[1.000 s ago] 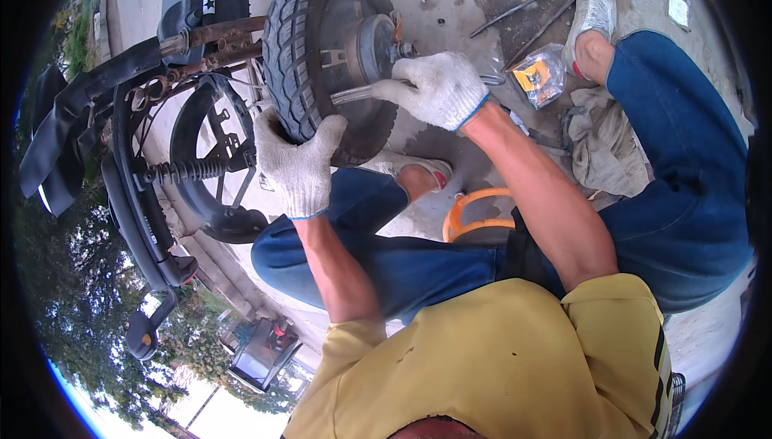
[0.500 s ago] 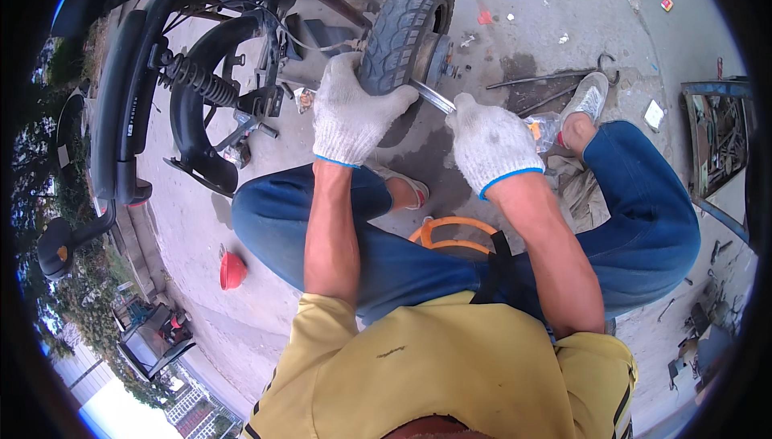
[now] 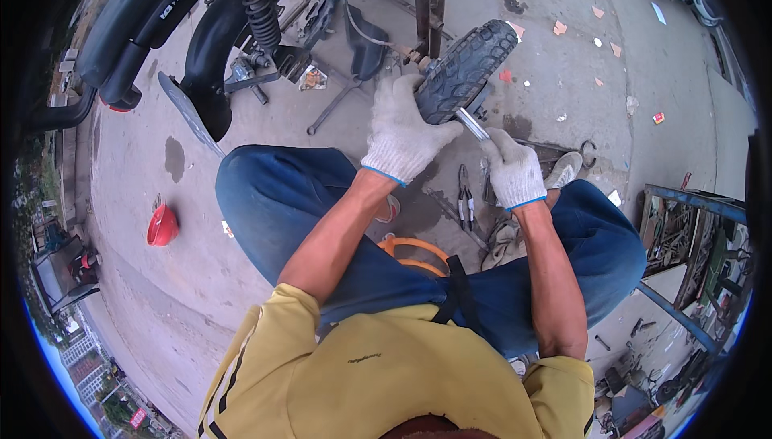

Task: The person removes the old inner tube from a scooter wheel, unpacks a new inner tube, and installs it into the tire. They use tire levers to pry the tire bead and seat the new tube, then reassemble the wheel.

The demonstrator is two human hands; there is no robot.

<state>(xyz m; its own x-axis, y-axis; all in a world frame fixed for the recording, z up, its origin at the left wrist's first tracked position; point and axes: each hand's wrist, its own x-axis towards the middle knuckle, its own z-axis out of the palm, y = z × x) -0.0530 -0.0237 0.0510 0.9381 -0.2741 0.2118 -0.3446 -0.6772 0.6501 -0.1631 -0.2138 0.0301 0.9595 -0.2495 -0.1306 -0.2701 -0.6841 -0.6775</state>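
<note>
The black treaded tyre (image 3: 468, 65) stands on edge amid the dismantled scooter parts, beside rusty tubes (image 3: 426, 1) and a cable. My left hand (image 3: 402, 129), in a white knitted glove, is closed on the tyre's lower left side, thumb reaching toward the silver metal lever (image 3: 472, 123). My right hand (image 3: 515, 170), gloved the same way, grips that lever's outer end; its other end meets the tyre, though the exact contact is too small to see. Pliers (image 3: 464, 194) lie on the concrete below, between my hands. My jeans-clad legs are bent either side.
Black scooter bodywork and a spring shock (image 3: 259, 9) fill the upper left. A wrench (image 3: 330, 109), a red bowl-like object (image 3: 162, 226), an orange ring (image 3: 414, 250) and scattered scraps lie on the ground. A blue metal rack (image 3: 691, 204) with tools stands at the right.
The view has swung, showing more ground. The tyre now shows its tread more than its hub side. My right hand has gone from midway along the lever to its outer end.
</note>
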